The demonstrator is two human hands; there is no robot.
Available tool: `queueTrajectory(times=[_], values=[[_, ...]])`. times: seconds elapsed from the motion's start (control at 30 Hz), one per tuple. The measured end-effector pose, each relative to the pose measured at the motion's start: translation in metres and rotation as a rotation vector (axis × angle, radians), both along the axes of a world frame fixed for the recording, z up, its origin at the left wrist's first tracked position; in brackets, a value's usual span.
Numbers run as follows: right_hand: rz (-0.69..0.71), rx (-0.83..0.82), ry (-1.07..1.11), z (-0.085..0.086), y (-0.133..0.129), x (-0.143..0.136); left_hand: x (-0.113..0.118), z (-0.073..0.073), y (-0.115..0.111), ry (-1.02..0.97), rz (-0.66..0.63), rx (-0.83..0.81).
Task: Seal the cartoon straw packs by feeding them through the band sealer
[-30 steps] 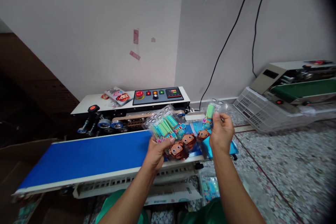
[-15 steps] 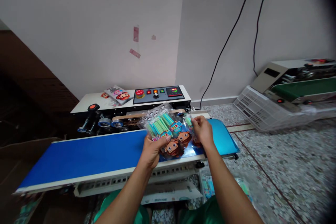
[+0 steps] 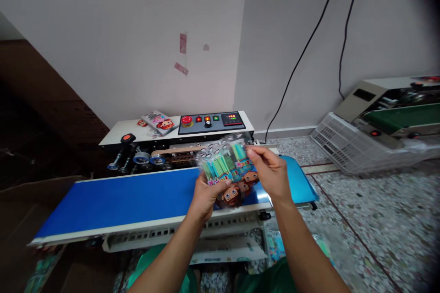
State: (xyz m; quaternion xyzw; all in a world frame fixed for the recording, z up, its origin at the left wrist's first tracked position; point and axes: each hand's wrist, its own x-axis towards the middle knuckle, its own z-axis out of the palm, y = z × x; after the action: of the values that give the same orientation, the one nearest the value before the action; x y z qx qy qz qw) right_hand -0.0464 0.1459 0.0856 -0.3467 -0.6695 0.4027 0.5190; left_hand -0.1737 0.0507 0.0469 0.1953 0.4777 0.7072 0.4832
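My left hand [image 3: 207, 193] is closed on a fanned bunch of clear plastic packets [image 3: 220, 169], its thumb across their front. The packets hold green and blue sticks and carry a printed cartoon face with brown hair. My right hand [image 3: 271, 169] pinches the upper right edge of one packet in the fan. Both hands are above the right part of a blue conveyor belt [image 3: 137, 201]. Behind the packets stands the belt machine's control panel [image 3: 213, 122], with a red stop button and a lit red display.
Stacked printed packets [image 3: 161, 122] lie on the machine top. At right, a second machine with a green belt [image 3: 405, 116] stands over a white plastic crate [image 3: 338, 144]. Black cables [image 3: 309, 36] run down the wall. More packets [image 3: 275, 243] lie on the floor below; a cardboard box [image 3: 34, 210] is at left.
My right hand has moved up and left, bringing its packet closer against the others in the fan. My left hand keeps its hold. The whole view has shifted slightly.
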Motion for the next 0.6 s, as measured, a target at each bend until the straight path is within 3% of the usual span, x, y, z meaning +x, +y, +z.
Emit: queueTrajectory(times=[0.1,0.2,0.4,0.6], values=[[-0.203,-0.013,0.016,-0.008,0.015,0.015,-0.002,-0.002,-0.001,0.006,0.033,-0.018],[-0.287,-0.063,-0.161,-0.027,0.038,0.037,-0.004,-0.001,-0.001,0.016,0.053,-0.022],[-0.332,-0.059,-0.671,-0.067,0.065,0.061,-0.004,0.001,0.000,0.016,0.035,-0.036],[-0.266,-0.069,-0.843,-0.071,0.061,0.035,-0.002,-0.002,0.001,0.027,-0.006,-0.031]])
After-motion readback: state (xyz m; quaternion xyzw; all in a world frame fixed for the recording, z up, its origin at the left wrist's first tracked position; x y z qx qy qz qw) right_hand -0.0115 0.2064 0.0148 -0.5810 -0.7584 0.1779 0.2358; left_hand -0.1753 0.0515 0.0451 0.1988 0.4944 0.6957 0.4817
